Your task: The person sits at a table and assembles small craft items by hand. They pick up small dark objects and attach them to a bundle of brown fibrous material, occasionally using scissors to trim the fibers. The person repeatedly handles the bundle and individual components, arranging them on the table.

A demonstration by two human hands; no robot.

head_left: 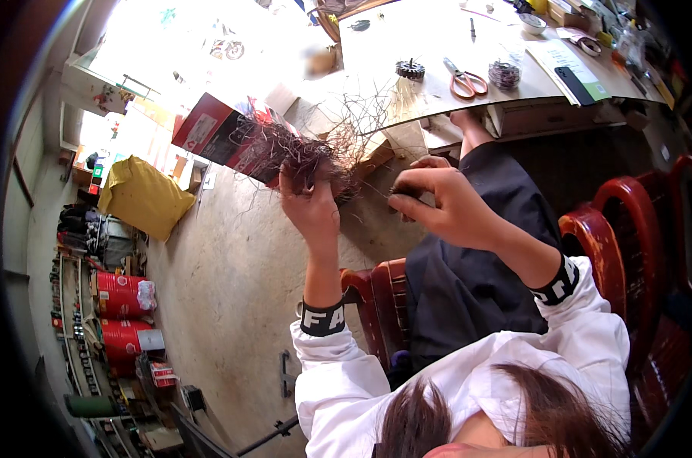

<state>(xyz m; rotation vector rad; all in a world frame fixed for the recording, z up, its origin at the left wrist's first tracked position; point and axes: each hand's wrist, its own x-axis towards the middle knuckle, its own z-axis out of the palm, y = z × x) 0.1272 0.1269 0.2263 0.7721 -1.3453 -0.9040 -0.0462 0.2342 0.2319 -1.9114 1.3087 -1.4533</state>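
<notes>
My left hand [312, 204] is closed around a tangled bundle of thin dark wire [292, 153]. Loose ends stick out of the bundle in all directions. Behind it stands a red and black cardboard box [212, 136], partly covered by the wire. My right hand [441, 197] is a little to the right of the bundle, above my lap, with thumb and fingers pinched together. A thin wire strand [370, 188] stretches from the bundle toward those fingertips. The exact grip on it is partly hidden by the fingers.
On the white table lie orange-handled scissors [465, 82], a coil of wire [504, 75], a black toothed wheel [410, 70] and a black phone [574, 85]. Red wooden chairs [636, 237] stand at the right. A yellow cover [146, 197] and red drums [122, 295] are at the left.
</notes>
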